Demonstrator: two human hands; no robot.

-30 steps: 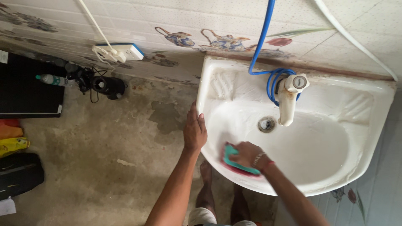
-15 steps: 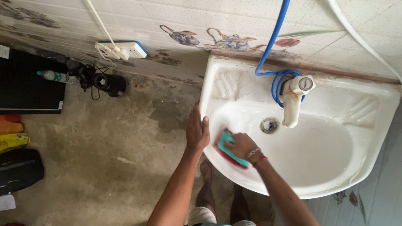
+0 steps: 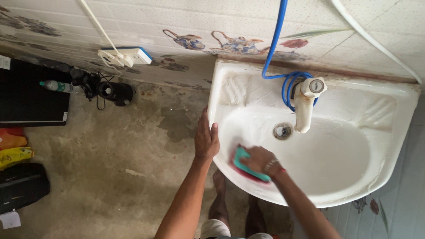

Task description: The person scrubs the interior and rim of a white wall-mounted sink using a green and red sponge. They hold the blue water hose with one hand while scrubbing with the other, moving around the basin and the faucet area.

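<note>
A white wall-mounted sink fills the right of the view. My left hand rests on the sink's left rim, fingers over the edge. My right hand presses a teal and pink sponge against the inner front-left wall of the basin. The hand and sponge are blurred. A white tap stands over the drain, with a blue hose coiled around its base and running up the tiled wall.
Stained concrete floor lies left of the sink. A white power strip lies by the wall, with dark gear and a plastic bottle nearby. A black panel and bags sit at far left. My bare feet stand under the basin.
My right hand has slid the sponge leftward and up along the basin's front wall toward my left hand. The view has shifted, so the sink sits further right.
</note>
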